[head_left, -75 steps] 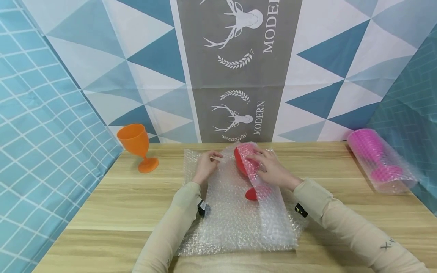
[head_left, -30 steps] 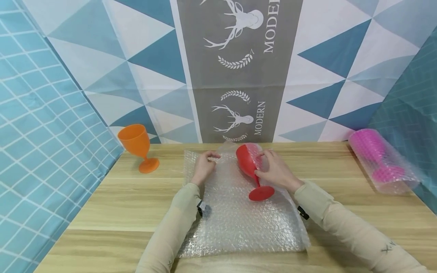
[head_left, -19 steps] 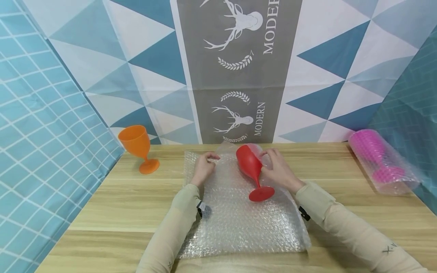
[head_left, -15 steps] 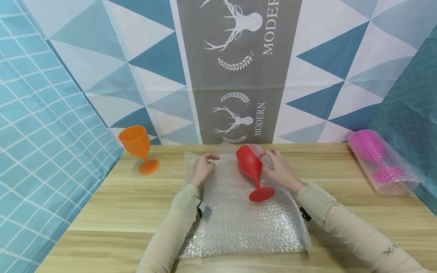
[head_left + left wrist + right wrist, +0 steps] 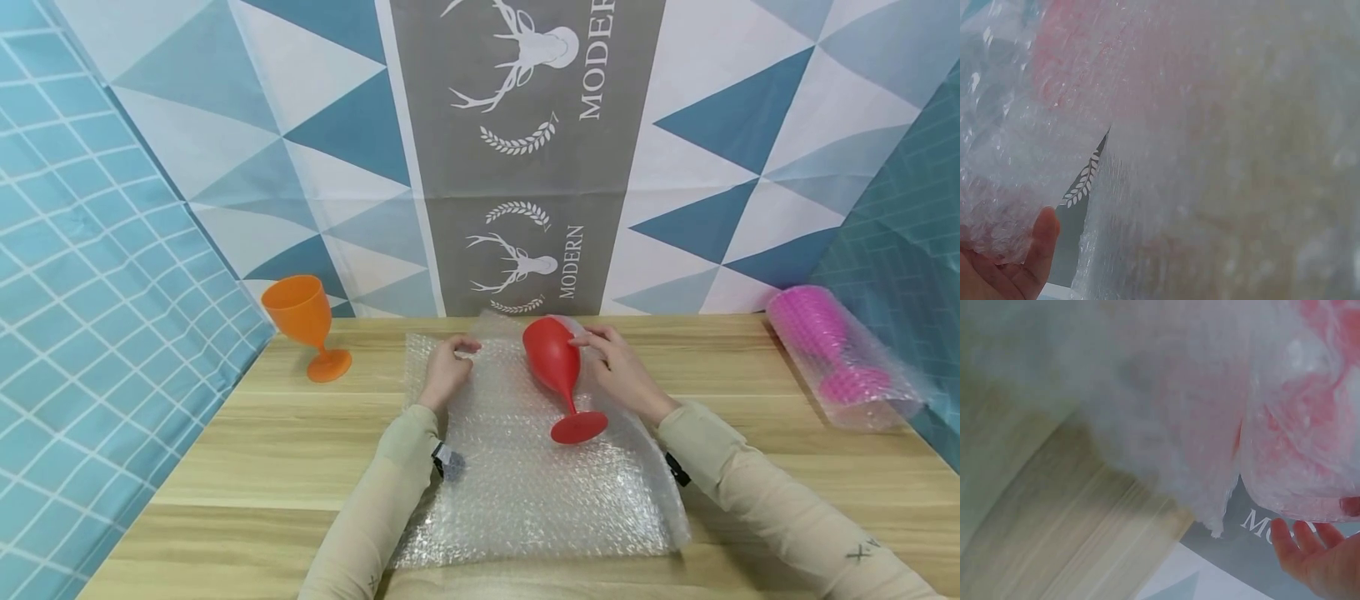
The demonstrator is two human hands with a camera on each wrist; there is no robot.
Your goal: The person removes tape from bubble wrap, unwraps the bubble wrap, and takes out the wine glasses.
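Note:
A red goblet (image 5: 553, 358) lies tilted on a layered sheet of bubble wrap (image 5: 517, 492), its bowl toward the wall and its foot toward me. My left hand (image 5: 447, 372) pinches the wrap left of the goblet; in the left wrist view a finger (image 5: 1044, 240) is against the film. My right hand (image 5: 622, 375) pinches the wrap at the goblet's right side, its index fingertip by the bowl. In the right wrist view, fingers (image 5: 1304, 547) show below the film, with the red colour blurred through it.
An orange goblet (image 5: 300, 312) stands upright at the back left of the wooden table (image 5: 247, 467). At the right edge lies a pink goblet (image 5: 813, 325) rolled in bubble wrap. A patterned wall cloth (image 5: 525, 167) borders the back of the table.
The wrap flap that covered the red goblet's right part has been drawn back to the right, baring the bowl, stem and foot. My right hand has shifted slightly right; the left has barely moved.

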